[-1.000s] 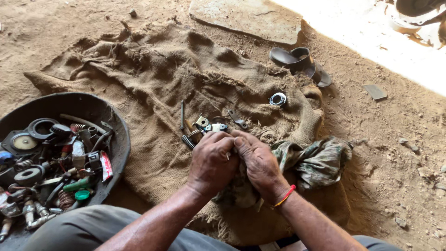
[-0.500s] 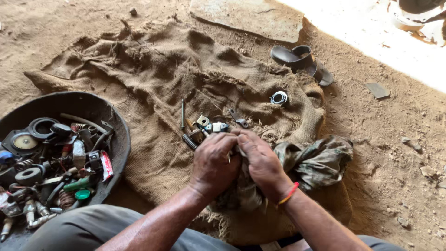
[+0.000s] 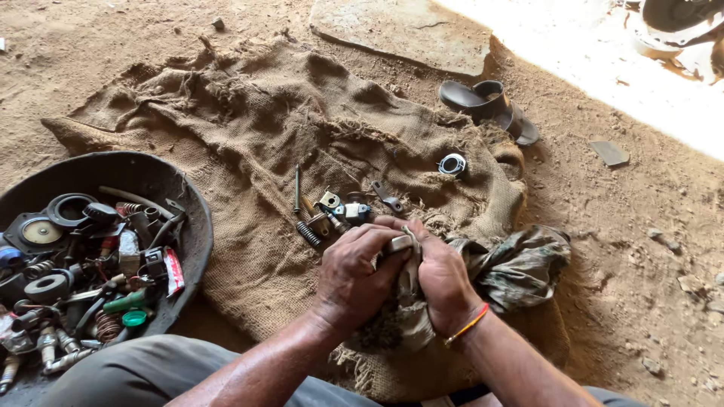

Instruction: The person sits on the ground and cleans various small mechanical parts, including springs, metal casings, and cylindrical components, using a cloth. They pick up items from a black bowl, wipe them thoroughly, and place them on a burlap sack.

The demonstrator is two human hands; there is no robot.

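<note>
Head view: left hand and right hand stay pressed together at 6 o'clock on the sacking, fingers clenched on a small metal part wrapped in rag. Little has shifted since earlier; rubbing evidently continues. Bowl at 9 o'clock.
</note>
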